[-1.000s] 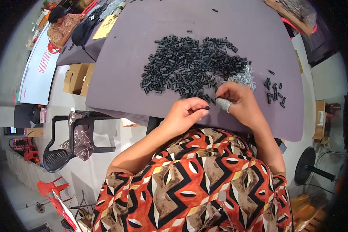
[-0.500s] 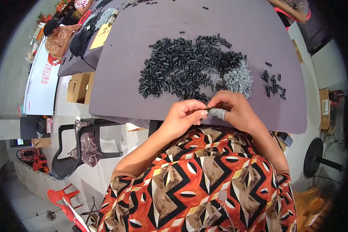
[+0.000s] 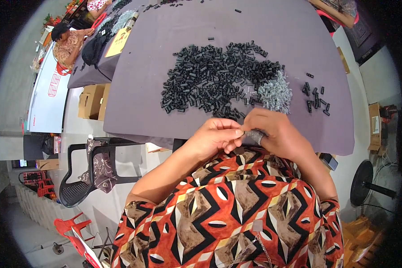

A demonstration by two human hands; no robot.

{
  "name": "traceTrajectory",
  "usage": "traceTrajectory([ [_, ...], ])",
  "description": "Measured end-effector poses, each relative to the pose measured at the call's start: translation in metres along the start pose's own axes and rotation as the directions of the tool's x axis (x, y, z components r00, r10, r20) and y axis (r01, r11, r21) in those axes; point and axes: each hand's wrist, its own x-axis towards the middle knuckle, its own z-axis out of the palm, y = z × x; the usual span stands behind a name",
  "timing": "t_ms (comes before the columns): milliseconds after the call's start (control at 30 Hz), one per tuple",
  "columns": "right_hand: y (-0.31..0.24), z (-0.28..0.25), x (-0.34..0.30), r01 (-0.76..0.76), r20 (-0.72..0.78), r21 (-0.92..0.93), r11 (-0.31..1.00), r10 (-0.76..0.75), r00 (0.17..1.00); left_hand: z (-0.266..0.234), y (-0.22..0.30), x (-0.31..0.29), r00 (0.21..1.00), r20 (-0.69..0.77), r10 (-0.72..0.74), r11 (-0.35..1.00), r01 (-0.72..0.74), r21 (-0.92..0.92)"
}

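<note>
Both hands, left (image 3: 213, 139) & right (image 3: 277, 134), pinch a small part (image 3: 254, 135), prob. grey.

Both hands meet close in front of the chest, fingertips touching. The left hand (image 3: 214, 138) pinches with curled fingers. The right hand (image 3: 279, 134) is cupped, its forearm bent inward.

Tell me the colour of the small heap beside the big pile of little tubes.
Silvery grey heap of small metal pieces, seen in the head view.
</note>
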Motion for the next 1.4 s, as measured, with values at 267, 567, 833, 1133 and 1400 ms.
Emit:
traceTrajectory([
  [267, 0.000, -0.007, -0.008, -0.246, -0.073, 0.186, 0.951, 0.263, 0.962, 0.007, 0.001, 0.004, 0.963, -0.097, 0.252, 0.954, -0.231, 0.193],
  [567, -0.016, 0.008, 0.007, -0.185, -0.180, -0.461, 0.868, 0.113, 0.977, 0.025, 0.007, 0.007, 0.925, -0.166, 0.341, 0.926, -0.300, 0.229],
  [833, -0.004, 0.020, 0.008, -0.195, -0.231, -0.531, 0.825, 0.080, 0.970, 0.026, 0.006, 0.016, 0.927, -0.156, 0.341, 0.927, -0.305, 0.216],
  [1133, 0.005, 0.035, -0.016, -0.186, -0.158, -0.508, 0.841, 0.121, 0.980, 0.028, -0.007, 0.012, 0.983, -0.128, 0.132, 0.909, -0.068, 0.410],
  [1400, 0.007, 0.039, -0.025, -0.230, -0.114, -0.489, 0.841, 0.200, 0.973, 0.033, -0.019, 0.017, 0.976, -0.215, 0.042, 0.953, 0.025, 0.302],
])
